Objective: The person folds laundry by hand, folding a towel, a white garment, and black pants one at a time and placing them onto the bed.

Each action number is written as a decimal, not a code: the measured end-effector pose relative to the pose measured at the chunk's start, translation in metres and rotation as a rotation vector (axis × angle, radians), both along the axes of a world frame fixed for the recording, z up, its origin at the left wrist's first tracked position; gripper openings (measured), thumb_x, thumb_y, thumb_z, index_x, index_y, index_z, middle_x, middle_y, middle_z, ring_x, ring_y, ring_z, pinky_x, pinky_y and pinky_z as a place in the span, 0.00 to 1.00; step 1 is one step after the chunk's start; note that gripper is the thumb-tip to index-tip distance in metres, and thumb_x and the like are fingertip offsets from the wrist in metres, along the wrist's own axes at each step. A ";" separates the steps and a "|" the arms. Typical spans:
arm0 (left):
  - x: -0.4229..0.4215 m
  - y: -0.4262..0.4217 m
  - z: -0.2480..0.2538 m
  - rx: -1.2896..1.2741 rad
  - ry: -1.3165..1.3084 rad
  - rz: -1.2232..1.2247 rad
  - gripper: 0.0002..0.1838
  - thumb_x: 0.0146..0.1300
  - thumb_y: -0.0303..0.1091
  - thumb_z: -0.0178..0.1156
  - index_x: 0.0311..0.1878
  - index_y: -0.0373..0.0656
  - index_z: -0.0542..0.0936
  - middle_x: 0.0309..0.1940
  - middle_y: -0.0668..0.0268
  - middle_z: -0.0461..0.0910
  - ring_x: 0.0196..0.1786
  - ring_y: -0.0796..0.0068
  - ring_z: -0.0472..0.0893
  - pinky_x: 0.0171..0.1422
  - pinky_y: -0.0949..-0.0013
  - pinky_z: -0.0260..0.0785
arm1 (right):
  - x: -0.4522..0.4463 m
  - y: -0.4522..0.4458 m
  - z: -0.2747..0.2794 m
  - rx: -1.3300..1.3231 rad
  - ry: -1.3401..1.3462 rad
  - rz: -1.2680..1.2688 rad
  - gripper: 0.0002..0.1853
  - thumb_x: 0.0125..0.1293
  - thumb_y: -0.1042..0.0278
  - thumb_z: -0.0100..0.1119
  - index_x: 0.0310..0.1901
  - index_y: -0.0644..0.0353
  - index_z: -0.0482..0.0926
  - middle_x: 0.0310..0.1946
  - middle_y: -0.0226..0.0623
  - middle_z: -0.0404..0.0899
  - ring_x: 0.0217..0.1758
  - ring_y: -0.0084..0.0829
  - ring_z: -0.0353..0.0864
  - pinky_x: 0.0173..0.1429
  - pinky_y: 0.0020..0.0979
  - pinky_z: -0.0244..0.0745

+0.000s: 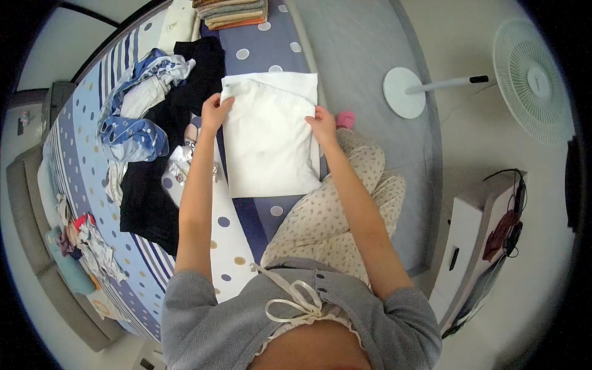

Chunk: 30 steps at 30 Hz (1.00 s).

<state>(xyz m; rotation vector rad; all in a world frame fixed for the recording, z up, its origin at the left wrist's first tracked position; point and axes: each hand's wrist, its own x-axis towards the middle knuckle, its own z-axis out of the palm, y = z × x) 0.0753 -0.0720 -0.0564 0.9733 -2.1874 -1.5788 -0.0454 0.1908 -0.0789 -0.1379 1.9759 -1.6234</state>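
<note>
Cloth: white folded cloth (268, 142), roughly rectangular, straight ahead of the person over the edge of the bed (225, 250); a layer beneath shows past the top and right edges, and a slanting crease crosses the upper right. Whether it rests flat or is lifted slightly, I cannot tell.
Left hand: the left hand (217, 112) grips the cloth's left edge near the top, thumb on the upper face.
Right hand: the right hand (323, 126) pinches the right edge, a little lower, thumb also on top.
Legs: patterned trousers (320, 216), folded beside the cloth, whose lower right corner meets them; 1 pink sock (346, 119) shows past the right hand.
Bedspread side: black garment (148, 197) to the left of the left arm, blue-and-white garment (137, 134) beside it, shiny white item (180, 163) close to the forearm.
Far end: stack of towels (233, 13) beyond the cloth, with a white bundle (179, 28) to its left.
Headboard side: 1 loose pile of clothes (102, 250), well apart from the hands.
Floor side: white fan (536, 80) and, nearer the person, a low cabinet (459, 240).
</note>
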 end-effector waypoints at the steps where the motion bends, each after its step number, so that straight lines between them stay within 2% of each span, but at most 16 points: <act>1: -0.006 -0.001 0.002 0.061 0.076 0.016 0.12 0.50 0.37 0.62 0.27 0.36 0.78 0.17 0.72 0.72 0.21 0.85 0.66 0.26 0.77 0.59 | -0.003 -0.002 -0.005 -0.014 0.011 -0.047 0.17 0.49 0.79 0.58 0.43 0.69 0.71 0.34 0.39 0.78 0.35 0.26 0.76 0.39 0.23 0.69; 5: -0.015 -0.007 -0.011 -0.052 -0.114 0.077 0.14 0.50 0.39 0.63 0.30 0.36 0.78 0.18 0.71 0.73 0.22 0.84 0.67 0.27 0.77 0.60 | -0.009 -0.007 -0.005 0.007 0.010 -0.073 0.18 0.49 0.79 0.57 0.44 0.69 0.70 0.33 0.38 0.77 0.35 0.26 0.76 0.41 0.23 0.68; 8: -0.014 -0.004 -0.014 -0.130 -0.129 0.112 0.17 0.49 0.41 0.63 0.31 0.35 0.77 0.19 0.69 0.74 0.23 0.81 0.69 0.29 0.75 0.63 | -0.005 -0.008 -0.001 0.039 0.071 -0.083 0.19 0.48 0.75 0.58 0.44 0.68 0.70 0.34 0.40 0.77 0.34 0.30 0.76 0.41 0.27 0.69; 10: -0.009 0.006 -0.006 -0.111 -0.079 0.169 0.20 0.47 0.44 0.65 0.32 0.34 0.77 0.20 0.66 0.75 0.23 0.78 0.71 0.31 0.73 0.64 | 0.005 -0.004 0.006 0.003 0.065 -0.137 0.21 0.48 0.72 0.60 0.44 0.69 0.69 0.37 0.43 0.75 0.37 0.33 0.75 0.43 0.29 0.68; 11: -0.002 0.009 -0.009 -0.196 -0.146 0.181 0.22 0.47 0.46 0.65 0.33 0.33 0.77 0.21 0.66 0.75 0.25 0.78 0.72 0.32 0.74 0.65 | 0.010 -0.002 0.012 -0.016 0.065 -0.164 0.22 0.48 0.71 0.61 0.45 0.69 0.68 0.39 0.44 0.74 0.38 0.35 0.74 0.44 0.31 0.68; 13: 0.023 0.015 -0.020 -0.367 -0.281 0.201 0.26 0.46 0.49 0.65 0.35 0.32 0.76 0.24 0.66 0.76 0.27 0.79 0.73 0.34 0.75 0.66 | 0.023 0.011 0.010 0.198 0.267 -0.160 0.26 0.47 0.66 0.63 0.46 0.69 0.67 0.42 0.47 0.72 0.42 0.38 0.72 0.47 0.33 0.66; 14: 0.035 0.020 -0.016 -0.284 -0.373 0.139 0.27 0.45 0.50 0.65 0.35 0.31 0.76 0.25 0.64 0.77 0.27 0.78 0.74 0.33 0.75 0.66 | 0.030 0.017 0.008 0.305 0.367 -0.155 0.28 0.47 0.63 0.64 0.47 0.70 0.66 0.43 0.49 0.70 0.44 0.40 0.71 0.48 0.34 0.66; 17: 0.066 0.036 0.002 -0.034 -0.617 -0.014 0.30 0.44 0.53 0.65 0.35 0.30 0.76 0.26 0.61 0.77 0.25 0.75 0.75 0.30 0.74 0.67 | 0.046 0.043 -0.004 0.412 0.158 0.021 0.32 0.47 0.54 0.63 0.47 0.70 0.65 0.45 0.52 0.67 0.47 0.44 0.67 0.52 0.37 0.63; 19: 0.083 0.052 0.014 0.139 -0.752 -0.079 0.30 0.44 0.53 0.65 0.35 0.29 0.76 0.25 0.61 0.77 0.24 0.75 0.75 0.26 0.75 0.66 | 0.061 0.051 0.000 0.465 0.275 0.035 0.33 0.48 0.49 0.61 0.47 0.69 0.65 0.46 0.53 0.67 0.48 0.46 0.68 0.52 0.38 0.63; 20: 0.093 0.063 0.019 0.191 -0.725 -0.073 0.30 0.44 0.53 0.65 0.34 0.30 0.76 0.24 0.61 0.77 0.23 0.76 0.74 0.25 0.76 0.65 | 0.067 0.056 0.006 0.493 0.334 0.042 0.34 0.49 0.46 0.59 0.47 0.69 0.65 0.47 0.54 0.67 0.48 0.46 0.68 0.52 0.38 0.63; 22: 0.112 0.080 0.029 0.293 -0.671 -0.064 0.28 0.44 0.52 0.66 0.32 0.31 0.77 0.22 0.63 0.76 0.21 0.78 0.74 0.22 0.79 0.62 | 0.081 0.066 0.028 0.585 0.237 0.146 0.34 0.49 0.44 0.58 0.47 0.68 0.65 0.46 0.56 0.68 0.49 0.48 0.69 0.51 0.39 0.64; 26: 0.145 0.091 0.018 0.450 -0.619 -0.049 0.23 0.45 0.45 0.67 0.34 0.32 0.77 0.25 0.65 0.76 0.25 0.78 0.74 0.26 0.76 0.64 | 0.089 0.079 0.050 0.769 -0.043 0.427 0.36 0.47 0.43 0.59 0.47 0.69 0.67 0.44 0.57 0.72 0.47 0.50 0.73 0.49 0.40 0.67; 29: 0.162 0.097 0.003 0.469 -0.505 -0.026 0.18 0.48 0.41 0.65 0.34 0.34 0.77 0.24 0.66 0.76 0.23 0.81 0.73 0.24 0.78 0.63 | 0.088 0.091 0.033 0.626 -0.099 0.490 0.33 0.46 0.45 0.59 0.44 0.70 0.70 0.40 0.56 0.74 0.42 0.52 0.75 0.48 0.41 0.68; 30: 0.166 0.098 -0.001 0.452 -0.458 -0.032 0.16 0.51 0.39 0.63 0.34 0.35 0.77 0.24 0.67 0.76 0.22 0.82 0.73 0.22 0.80 0.61 | 0.089 0.091 0.029 0.594 -0.140 0.502 0.32 0.48 0.46 0.59 0.44 0.70 0.70 0.40 0.54 0.74 0.41 0.48 0.75 0.46 0.38 0.69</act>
